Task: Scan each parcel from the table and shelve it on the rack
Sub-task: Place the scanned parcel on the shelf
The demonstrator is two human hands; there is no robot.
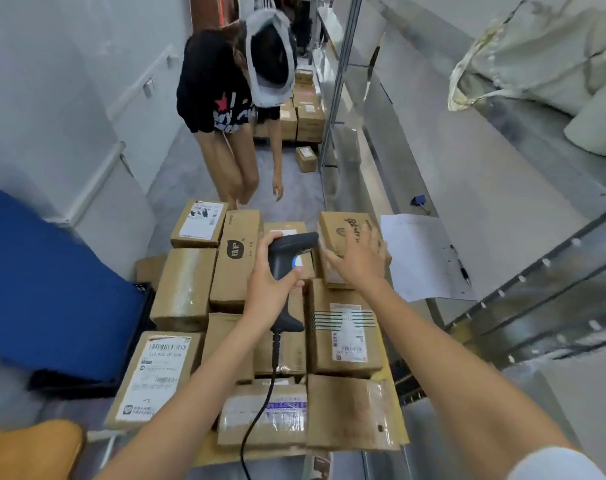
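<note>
Left hand: your left hand grasps the black scanner by its handle, fingers wrapped round it, head aimed toward the far edge of the worktop; its cable trails back toward you over the boxes.
Right hand: your right hand is released, fingers spread, reaching over the brown parcel at the far right corner of the pile; whether it touches the top I cannot tell.
Parcels: cardboard boxes cover the worktop edge to edge, packed touching one another; the labelled box lies just nearer you than the reached one, another labelled box sits at the near left corner.
Handling: judged from the taped cardboard, the parcel looks stiff and not slippery, probably light enough for one hand; take it across the top with fingers down the two long sides.
Containers: all boxes are sealed, contents hidden.
Rack: the metal rack runs along your right, bearing a sheet of paper, a pen and a white sack.
Beyond: another person bends over more boxes on the floor.
</note>
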